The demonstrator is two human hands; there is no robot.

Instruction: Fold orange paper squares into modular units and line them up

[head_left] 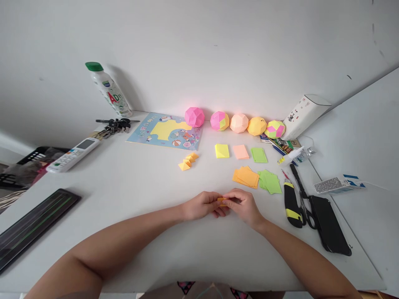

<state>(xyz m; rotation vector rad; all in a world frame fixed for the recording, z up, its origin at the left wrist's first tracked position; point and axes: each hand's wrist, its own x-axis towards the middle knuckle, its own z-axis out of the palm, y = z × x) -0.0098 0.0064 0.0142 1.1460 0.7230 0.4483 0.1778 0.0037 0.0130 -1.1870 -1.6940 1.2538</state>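
Note:
Close to the table's front, a small piece of orange paper (222,202) is pinched between both hands. My left hand (204,205) is closed on its left side, and my right hand (241,205) grips its right side with thumb and fingers. How the paper is folded is partly hidden by the fingers. Ahead lie loose orange sheets (245,176) and green sheets (269,182). Farther left, several folded orange paper pieces (188,161) sit in a short row. Behind are a yellow pad (222,151), pink sheets (241,152) and smaller green sheets (259,155).
Faceted paper balls (238,123) line the wall, beside a blue picture card (165,132). A bottle (110,91), keys (114,126), a remote (75,154) and a dark tablet (34,224) stand left. Rightward lie a cutter (292,203), scissors (304,203), a phone (330,224) and a glue bottle (290,155).

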